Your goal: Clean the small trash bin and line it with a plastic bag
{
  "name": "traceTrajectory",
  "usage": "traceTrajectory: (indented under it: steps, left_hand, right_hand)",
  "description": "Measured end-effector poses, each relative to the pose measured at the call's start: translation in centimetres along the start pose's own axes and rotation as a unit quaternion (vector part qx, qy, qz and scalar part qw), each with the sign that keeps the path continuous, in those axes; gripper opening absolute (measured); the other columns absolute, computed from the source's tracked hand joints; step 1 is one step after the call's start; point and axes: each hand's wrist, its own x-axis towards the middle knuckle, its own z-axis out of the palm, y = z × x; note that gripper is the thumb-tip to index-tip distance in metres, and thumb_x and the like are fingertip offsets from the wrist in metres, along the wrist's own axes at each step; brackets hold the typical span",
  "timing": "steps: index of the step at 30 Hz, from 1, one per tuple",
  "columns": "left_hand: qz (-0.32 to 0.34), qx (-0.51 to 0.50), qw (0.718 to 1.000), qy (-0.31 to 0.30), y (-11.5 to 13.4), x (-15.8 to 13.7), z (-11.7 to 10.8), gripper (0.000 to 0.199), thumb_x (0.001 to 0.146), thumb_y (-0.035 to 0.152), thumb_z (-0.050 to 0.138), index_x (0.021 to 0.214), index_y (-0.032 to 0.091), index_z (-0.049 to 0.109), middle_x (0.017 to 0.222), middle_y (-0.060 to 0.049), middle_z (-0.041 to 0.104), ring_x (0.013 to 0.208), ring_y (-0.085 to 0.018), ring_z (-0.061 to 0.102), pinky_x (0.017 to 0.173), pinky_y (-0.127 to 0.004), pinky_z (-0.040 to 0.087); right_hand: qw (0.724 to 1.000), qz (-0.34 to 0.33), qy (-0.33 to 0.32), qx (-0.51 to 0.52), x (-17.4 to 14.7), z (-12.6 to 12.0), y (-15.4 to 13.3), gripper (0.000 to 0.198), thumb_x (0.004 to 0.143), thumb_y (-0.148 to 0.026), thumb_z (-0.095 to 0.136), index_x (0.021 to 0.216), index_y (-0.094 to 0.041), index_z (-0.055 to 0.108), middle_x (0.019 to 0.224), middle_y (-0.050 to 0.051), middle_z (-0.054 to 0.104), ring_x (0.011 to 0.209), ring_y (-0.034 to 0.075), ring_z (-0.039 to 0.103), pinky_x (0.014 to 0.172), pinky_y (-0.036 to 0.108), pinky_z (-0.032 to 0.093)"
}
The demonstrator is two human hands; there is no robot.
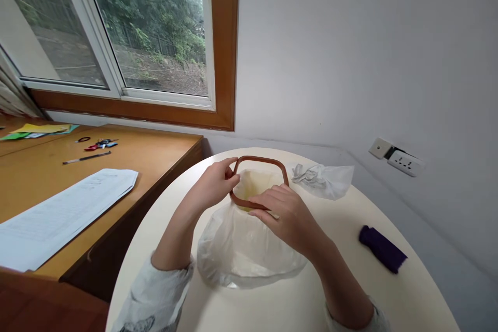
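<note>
A brown rounded-square rim ring [261, 158] sits at the mouth of a pale bin [259, 182], whose inside looks yellowish. Around the bin, a translucent white plastic bag [249, 254] spreads loosely toward me over the tabletop. My left hand [215, 182] pinches the ring's left side between thumb and fingers. At the near right part of the ring, my right hand [288, 212] has its fingers over the top and its thumb below. Most of the bin's outer wall is hidden by the bag and my hands.
The round cream table [163, 238] stands against the wall. A crumpled white plastic bag [324, 180] lies at its back right, a dark purple roll [382, 249] at its right. On the wooden desk [155, 145] to the left are papers [70, 218], a pen [86, 157] and keys [101, 144].
</note>
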Motion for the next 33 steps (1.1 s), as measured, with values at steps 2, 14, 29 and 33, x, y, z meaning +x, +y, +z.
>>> traceTrajectory:
  steps: [2,14,29,33]
  left_hand:
    - [0.001,0.012,1.000,-0.011,-0.2,0.0,0.1,0.040,0.078,0.031,0.044,0.114,0.017,0.055,0.061,0.002,0.053,0.053,-0.012,0.045,0.047,-0.022,0.032]
    - [-0.016,0.090,0.994,-0.056,-0.5,0.7,1.3,0.028,0.078,0.028,0.040,0.094,0.018,0.060,0.061,0.000,0.054,0.052,-0.013,0.047,0.045,-0.023,0.032]
    - [-0.020,0.198,0.978,-0.063,-0.5,0.3,1.9,0.032,0.079,0.025,0.035,0.104,0.021,0.055,0.086,-0.005,0.064,0.068,-0.017,0.056,0.050,-0.024,0.037]
    - [-0.031,0.209,0.975,-0.068,-0.6,0.3,2.0,0.028,0.079,0.025,0.035,0.098,0.021,0.056,0.079,-0.004,0.063,0.062,-0.017,0.055,0.049,-0.025,0.035]
  right_hand:
    - [0.999,0.019,-0.038,0.028,-0.2,-0.6,0.0,0.013,0.086,-0.025,0.052,0.092,-0.021,0.064,0.076,0.001,0.066,0.072,0.014,0.055,0.070,0.029,0.037]
    - [0.977,0.093,-0.191,0.022,-0.8,-3.5,1.3,0.021,0.086,-0.025,0.052,0.066,-0.018,0.056,0.064,-0.003,0.060,0.066,0.011,0.052,0.073,0.030,0.034]
    - [0.971,0.105,-0.214,0.021,-1.1,-4.0,1.4,0.025,0.088,-0.033,0.048,0.069,-0.020,0.059,0.067,-0.002,0.061,0.069,0.012,0.055,0.078,0.033,0.038]
    - [0.979,0.144,-0.144,0.014,-1.1,-3.7,1.8,0.022,0.090,-0.030,0.042,0.092,-0.022,0.062,0.102,0.003,0.064,0.095,0.016,0.057,0.086,0.034,0.042]
